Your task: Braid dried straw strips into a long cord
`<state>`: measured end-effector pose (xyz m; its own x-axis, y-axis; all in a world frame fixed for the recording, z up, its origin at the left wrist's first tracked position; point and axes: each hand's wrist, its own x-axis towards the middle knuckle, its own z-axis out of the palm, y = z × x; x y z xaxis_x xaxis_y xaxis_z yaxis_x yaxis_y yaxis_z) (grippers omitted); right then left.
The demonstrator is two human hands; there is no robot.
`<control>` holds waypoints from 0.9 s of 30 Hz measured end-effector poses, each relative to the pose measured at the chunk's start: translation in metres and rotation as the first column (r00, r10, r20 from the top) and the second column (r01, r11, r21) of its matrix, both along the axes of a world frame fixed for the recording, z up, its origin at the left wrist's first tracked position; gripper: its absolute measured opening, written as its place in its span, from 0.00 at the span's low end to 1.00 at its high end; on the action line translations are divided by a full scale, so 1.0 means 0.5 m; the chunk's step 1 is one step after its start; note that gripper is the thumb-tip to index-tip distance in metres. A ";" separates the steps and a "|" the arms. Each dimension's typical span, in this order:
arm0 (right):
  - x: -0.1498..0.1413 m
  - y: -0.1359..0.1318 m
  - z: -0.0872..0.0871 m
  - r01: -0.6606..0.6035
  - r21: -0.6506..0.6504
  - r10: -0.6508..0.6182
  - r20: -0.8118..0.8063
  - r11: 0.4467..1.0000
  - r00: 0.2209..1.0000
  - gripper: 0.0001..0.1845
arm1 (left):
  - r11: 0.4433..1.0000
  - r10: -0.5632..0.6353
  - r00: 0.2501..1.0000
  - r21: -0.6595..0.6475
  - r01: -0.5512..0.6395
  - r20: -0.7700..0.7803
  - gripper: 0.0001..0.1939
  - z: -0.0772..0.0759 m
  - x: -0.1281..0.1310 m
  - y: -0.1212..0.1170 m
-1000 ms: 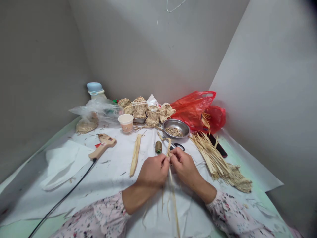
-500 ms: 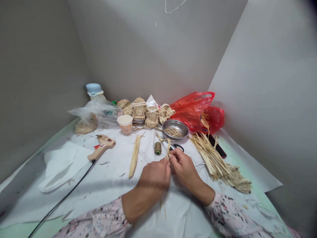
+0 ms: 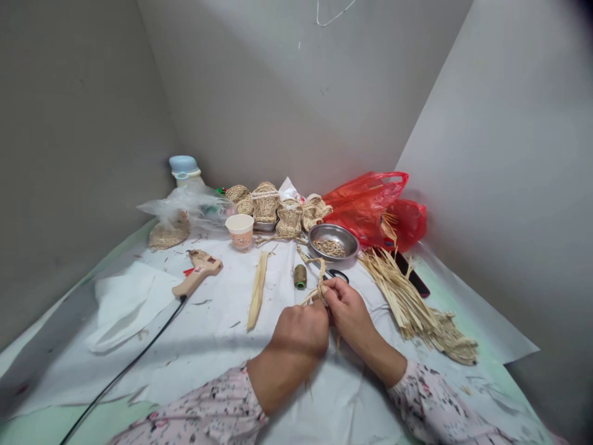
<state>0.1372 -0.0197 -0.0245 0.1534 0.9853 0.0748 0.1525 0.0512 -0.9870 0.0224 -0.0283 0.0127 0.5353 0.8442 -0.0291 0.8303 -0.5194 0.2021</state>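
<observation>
A braided straw cord (image 3: pixel 322 270) rises from between my hands, its far end curving left toward the steel bowl. My right hand (image 3: pixel 345 309) pinches the braid between thumb and fingertips. My left hand (image 3: pixel 301 334) is closed just below and left of it, knuckles up, around the loose straw strands (image 3: pixel 311 298) at the braid's lower end; its fingertips are mostly hidden. Just beyond the hands lie a spool of brown thread (image 3: pixel 300 276) and black-handled scissors (image 3: pixel 338 275), partly covered by the braid.
A glue gun (image 3: pixel 198 275) with a black cord lies left, a flat straw strip (image 3: pixel 257 290) nearer. Behind are a paper cup (image 3: pixel 239 232), woven straw pieces (image 3: pixel 265 203), a steel bowl (image 3: pixel 333 241) of small bits and red plastic bags (image 3: pixel 365 207). A straw bundle (image 3: pixel 398 293) lies right, beside a phone (image 3: pixel 414 278).
My left hand has turned knuckles-up and shifted right, closer against the right hand. Long strands that hung toward me are now mostly out of sight. My right hand keeps its pinch on the braid.
</observation>
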 end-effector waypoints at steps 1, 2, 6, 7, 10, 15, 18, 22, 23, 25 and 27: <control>-0.001 0.000 0.000 -0.007 -0.010 0.006 -0.030 1.000 1.000 0.08 | 1.000 -0.012 1.000 0.004 0.012 -0.020 0.14 0.003 0.000 -0.001; -0.002 -0.001 0.001 -0.014 -0.016 0.013 -0.056 1.000 0.998 0.08 | 1.000 -0.018 0.999 0.010 0.018 -0.034 0.15 0.004 0.001 -0.003; -0.003 -0.002 0.000 -0.023 -0.031 0.019 -0.140 0.999 0.990 0.06 | 1.000 -0.028 0.997 0.013 0.029 -0.068 0.15 0.005 0.002 -0.006; -0.002 -0.001 -0.001 -0.024 -0.044 0.016 -0.164 0.999 0.986 0.07 | 0.999 -0.037 0.997 0.009 0.038 -0.074 0.16 0.003 0.002 -0.008; 0.003 0.003 -0.003 -0.014 -0.098 -0.010 -0.233 0.995 0.973 0.08 | 0.996 -0.084 0.993 -0.008 0.084 -0.077 0.16 -0.002 0.004 -0.014; 0.019 0.017 -0.005 -0.013 -0.090 -0.016 -0.316 0.996 0.949 0.10 | 0.998 -0.070 0.987 0.004 0.070 0.143 0.16 0.005 -0.007 -0.017; 0.028 0.023 -0.008 -0.027 -0.046 0.011 -0.316 0.999 0.949 0.09 | 0.998 -0.047 0.916 0.056 0.026 0.400 0.16 0.024 -0.025 0.001; 0.030 0.020 -0.007 -0.134 -0.079 0.108 -0.275 0.988 0.955 0.08 | 0.995 0.051 0.763 0.031 -0.093 0.645 0.13 0.031 -0.043 0.044; 0.028 0.018 -0.006 -0.173 -0.094 0.141 -0.280 0.980 0.950 0.08 | 0.996 0.073 0.737 -0.017 -0.084 0.672 0.12 0.024 -0.045 0.054; 0.024 0.013 -0.002 -0.232 -0.101 0.193 -0.297 0.967 0.935 0.08 | 0.986 0.128 0.707 -0.164 -0.018 0.695 0.13 0.002 -0.045 0.069; 0.021 0.011 0.001 -0.267 -0.083 0.232 -0.297 0.960 0.926 0.07 | 0.940 0.147 0.705 -0.320 0.119 0.693 0.16 -0.023 -0.043 0.077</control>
<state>0.1479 -0.0144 -0.0237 -0.1015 0.9933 -0.0558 -0.1350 -0.0694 -0.9884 0.0008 0.0102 0.0013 0.4981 0.8632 0.0824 0.3828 -0.3042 0.8723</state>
